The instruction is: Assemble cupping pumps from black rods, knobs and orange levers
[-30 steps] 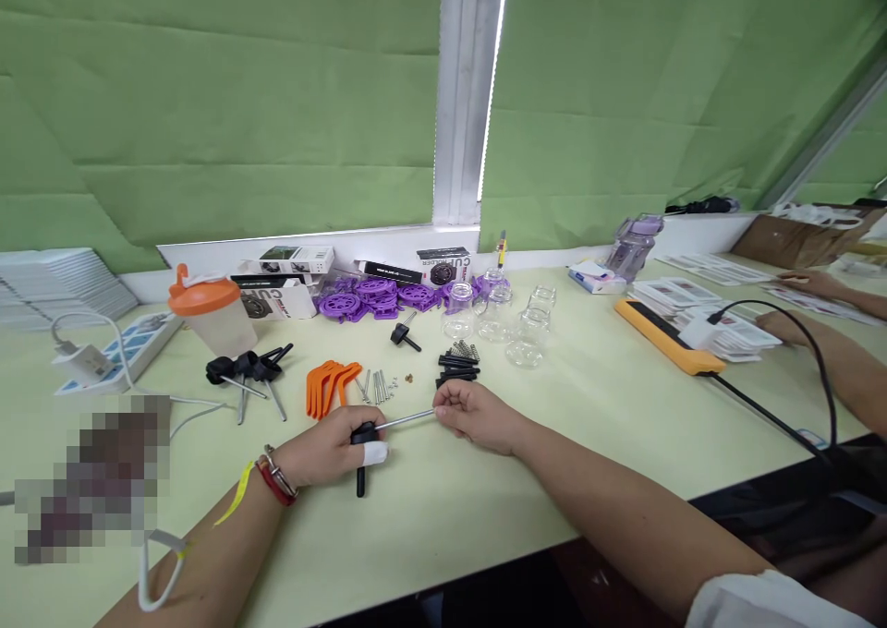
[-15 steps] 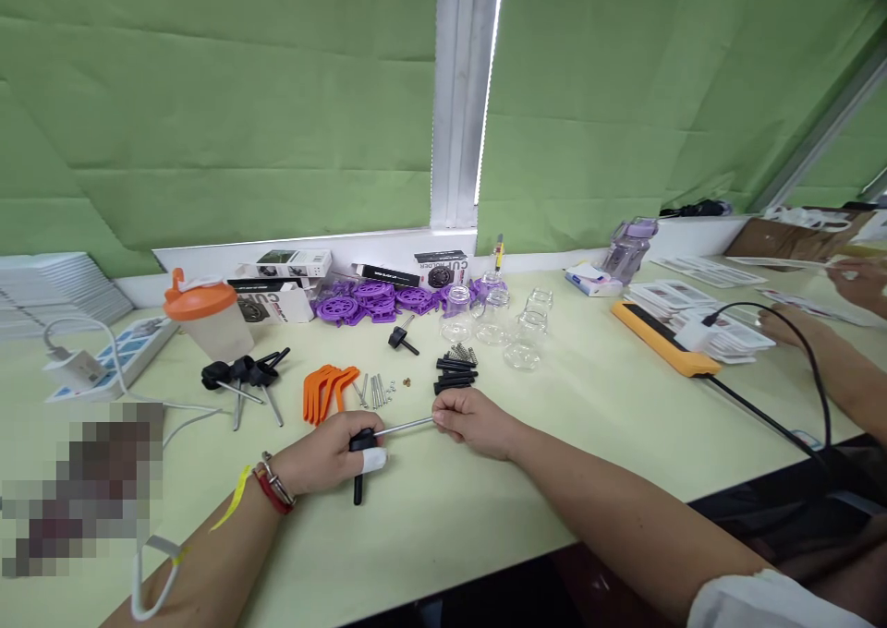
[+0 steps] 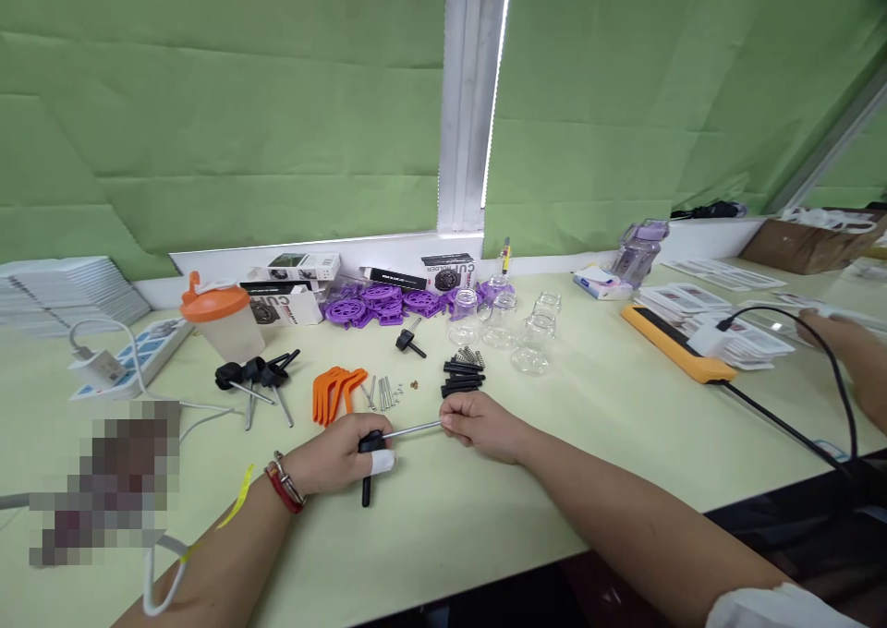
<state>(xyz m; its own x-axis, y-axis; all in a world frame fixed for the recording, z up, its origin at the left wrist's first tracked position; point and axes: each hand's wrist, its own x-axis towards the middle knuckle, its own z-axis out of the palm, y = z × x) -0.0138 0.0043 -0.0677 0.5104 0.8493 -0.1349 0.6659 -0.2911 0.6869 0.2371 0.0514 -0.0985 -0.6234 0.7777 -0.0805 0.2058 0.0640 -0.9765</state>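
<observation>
My left hand is closed around a black T-shaped handle, a white bandage on one finger. A thin metal rod runs from that handle to my right hand, which pinches the rod's far end. Both hands rest on the pale green table. Just beyond them lie orange plastic pieces, loose screws and a small stack of black sleeves.
Farther back stand clear glass jars, purple wheels, product boxes, an orange-lidded shaker cup and assembled black handles. A power strip lies left. Another person's hand works near an orange device at right.
My hands hold the handle and rod much as before; the view has shifted slightly. The other person's hands at right have moved.
</observation>
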